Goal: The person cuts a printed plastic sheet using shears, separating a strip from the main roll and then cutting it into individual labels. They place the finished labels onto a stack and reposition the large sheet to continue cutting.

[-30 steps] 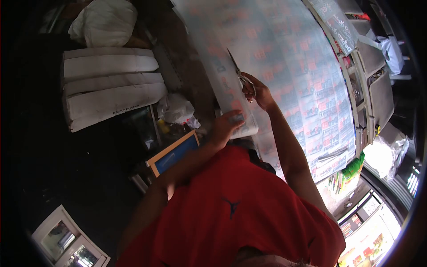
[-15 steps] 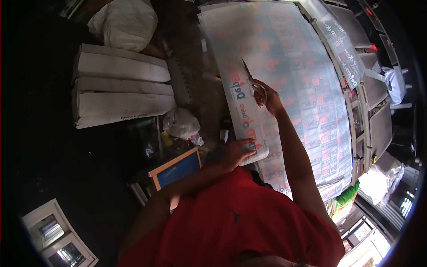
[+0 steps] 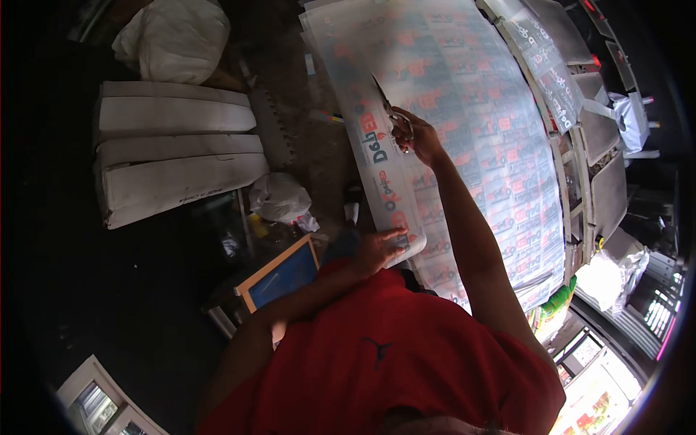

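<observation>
A large translucent sheet with red and grey printed lettering [image 3: 478, 145] spreads over the work surface. My right hand [image 3: 417, 138] is closed round the handles of a pair of scissors [image 3: 383, 98], over the left part of the sheet. The blades point away from me, near the sheet's left edge strip. Closer to my body, my left hand [image 3: 380, 248] rests with fingers apart on the near end of the printed strip [image 3: 384, 192], where its edge curls. My left palm is partly hidden.
Long white cartons [image 3: 181, 167] and a white bag [image 3: 174, 40] lie at the left. A plastic bag [image 3: 279, 197] and a wood-framed blue panel [image 3: 283, 274] are near my left arm. A wooden frame [image 3: 573, 181] and grey panels [image 3: 607, 192] border the sheet's right side.
The whole scene has shifted left in the view. My right hand and the scissors are slightly farther up along the sheet. My left hand stays on the strip's near end.
</observation>
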### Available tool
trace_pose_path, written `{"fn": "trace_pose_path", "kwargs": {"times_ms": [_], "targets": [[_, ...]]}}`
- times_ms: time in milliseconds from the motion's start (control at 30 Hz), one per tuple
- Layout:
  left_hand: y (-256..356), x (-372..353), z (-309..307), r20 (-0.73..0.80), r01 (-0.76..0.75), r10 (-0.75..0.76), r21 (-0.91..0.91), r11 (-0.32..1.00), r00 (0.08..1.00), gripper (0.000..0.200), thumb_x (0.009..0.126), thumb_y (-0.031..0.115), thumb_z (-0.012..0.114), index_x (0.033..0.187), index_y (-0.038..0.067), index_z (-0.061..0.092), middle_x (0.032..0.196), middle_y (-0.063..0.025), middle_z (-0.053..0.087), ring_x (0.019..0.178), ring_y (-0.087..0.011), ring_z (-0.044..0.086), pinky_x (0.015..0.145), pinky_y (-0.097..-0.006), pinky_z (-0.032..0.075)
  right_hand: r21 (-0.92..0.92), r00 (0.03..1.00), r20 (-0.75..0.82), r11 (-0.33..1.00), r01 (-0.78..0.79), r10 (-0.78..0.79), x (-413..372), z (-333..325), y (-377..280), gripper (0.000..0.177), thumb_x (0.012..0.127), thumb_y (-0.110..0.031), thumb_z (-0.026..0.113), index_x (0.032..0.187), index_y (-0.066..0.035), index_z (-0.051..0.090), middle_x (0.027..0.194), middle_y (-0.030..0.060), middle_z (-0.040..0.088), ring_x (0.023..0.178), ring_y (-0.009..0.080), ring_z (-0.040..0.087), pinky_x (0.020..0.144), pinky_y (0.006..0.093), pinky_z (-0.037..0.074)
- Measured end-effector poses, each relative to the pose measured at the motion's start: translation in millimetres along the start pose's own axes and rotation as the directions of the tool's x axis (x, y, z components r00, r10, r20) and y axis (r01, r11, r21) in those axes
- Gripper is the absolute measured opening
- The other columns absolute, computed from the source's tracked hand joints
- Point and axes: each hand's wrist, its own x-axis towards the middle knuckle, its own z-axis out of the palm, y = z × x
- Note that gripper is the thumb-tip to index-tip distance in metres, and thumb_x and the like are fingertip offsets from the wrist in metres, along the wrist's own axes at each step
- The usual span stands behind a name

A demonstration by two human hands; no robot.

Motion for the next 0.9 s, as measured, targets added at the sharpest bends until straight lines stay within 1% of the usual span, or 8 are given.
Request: {"fn": "trace_pose_path", "kwargs": {"times_ms": [100, 200, 400, 500, 600, 667, 767, 900], "targets": [[0.5, 1.0, -4.2, 0.053, -0.016, 0.015, 0.002, 1.000, 0.998, 0.045, 0.085, 0.000, 0.071, 0.129, 0.005, 0.061, 0.131, -0.0125, 0.062, 0.121, -0.0188, 0.057, 0.104, -0.0326, 0.045, 0.027, 0.999, -0.006, 0.999, 0.040, -0.040, 10.6, 6.6, 3.4, 0.047, 0.101, -0.020, 0.046, 0.144, -0.004, 0.041, 0.072, -0.0008, 0.042, 0.061, 0.0116, 0.042, 0.057, 0.0280, 0.037], [-1.6, 2.7, -7.4, 0.089, 0.016, -0.012, -0.049, 0.999, 0.996, 0.046, 0.085, 0.000, 0.071, 0.129, 0.006, 0.062, 0.134, -0.0119, 0.059, 0.125, -0.0197, 0.054, 0.106, -0.0336, 0.044, 0.050, 0.997, -0.035, 0.996, 0.075, -0.073, 17.3, 14.6, 0.0, 0.049, 0.095, -0.009, 0.049, 0.144, -0.002, 0.043, 0.073, 0.0002, 0.047, 0.060, 0.0114, 0.046, 0.055, 0.0275, 0.040], [-15.7, 11.4, -21.0, 0.163, -0.108, 0.083, 0.148, 0.983, 0.983, 0.049, 0.083, 0.000, 0.073, 0.130, 0.009, 0.062, 0.132, -0.0084, 0.061, 0.122, -0.0210, 0.056, 0.106, -0.0341, 0.044, -0.005, 0.994, -0.085, 0.998, 0.069, -0.069, 43.1, 6.3, -3.2, 0.048, 0.096, -0.011, 0.049, 0.144, -0.006, 0.045, 0.073, 0.0021, 0.050, 0.060, 0.0117, 0.048, 0.054, 0.0275, 0.040], [-19.1, 12.3, -24.9, 0.154, -0.037, 0.041, -0.026, 0.999, 0.987, 0.049, 0.083, 0.001, 0.073, 0.130, 0.010, 0.062, 0.129, -0.0069, 0.063, 0.119, -0.0191, 0.057, 0.104, -0.0329, 0.045, -0.015, 0.997, -0.067, 0.999, 0.032, -0.033, 50.1, 2.8, -11.5, 0.047, 0.099, -0.017, 0.051, 0.144, -0.007, 0.044, 0.073, 0.0024, 0.050, 0.059, 0.0117, 0.047, 0.053, 0.0278, 0.040], [7.4, 10.6, -32.9, 0.238, 0.009, -0.028, 0.081, 0.997, 0.971, 0.048, 0.085, 0.001, 0.071, 0.131, 0.010, 0.061, 0.129, -0.0059, 0.063, 0.119, -0.0170, 0.057, 0.103, -0.0319, 0.045, -0.017, 0.997, -0.083, 1.000, 0.003, -0.005, 62.2, 5.2, -27.2, 0.048, 0.099, -0.022, 0.053, 0.144, -0.007, 0.045, 0.073, 0.0023, 0.050, 0.058, 0.0117, 0.046, 0.053, 0.0274, 0.040], [27.5, 9.6, -33.7, 0.245, 0.155, -0.177, 0.108, 0.982, 0.953, 0.046, 0.086, -0.001, 0.069, 0.130, 0.008, 0.061, 0.130, -0.0062, 0.063, 0.120, -0.0167, 0.057, 0.104, -0.0325, 0.045, -0.021, 0.997, -0.064, 0.999, 0.037, -0.038, 73.1, 4.1, -33.9, 0.049, 0.099, -0.024, 0.055, 0.144, -0.007, 0.045, 0.073, 0.0021, 0.050, 0.057, 0.0117, 0.046, 0.054, 0.0272, 0.040], [-11.0, 12.5, -30.6, 0.254, 0.090, -0.067, -0.080, 0.993, 0.965, 0.045, 0.088, -0.001, 0.068, 0.130, 0.010, 0.061, 0.130, -0.0055, 0.063, 0.117, -0.0163, 0.059, 0.102, -0.0321, 0.047, -0.056, 0.999, -0.045, 0.998, 0.014, -0.017, 85.0, 0.7, -42.2, 0.049, 0.099, -0.025, 0.055, 0.143, -0.006, 0.045, 0.073, 0.0018, 0.050, 0.059, 0.0119, 0.047, 0.054, 0.0276, 0.039], [-14.6, 19.8, -34.9, 0.235, 0.075, -0.051, -0.095, 0.993, 0.971, 0.045, 0.089, 0.000, 0.067, 0.132, 0.011, 0.060, 0.133, -0.0046, 0.061, 0.116, -0.0155, 0.059, 0.100, -0.0319, 0.049, -0.087, 0.999, -0.048, 0.996, 0.009, -0.013, 106.6, 4.2, -43.8, 0.051, 0.099, -0.023, 0.054, 0.145, -0.004, 0.043, 0.073, 0.0021, 0.050, 0.060, 0.0121, 0.047, 0.055, 0.0278, 0.039]]}}
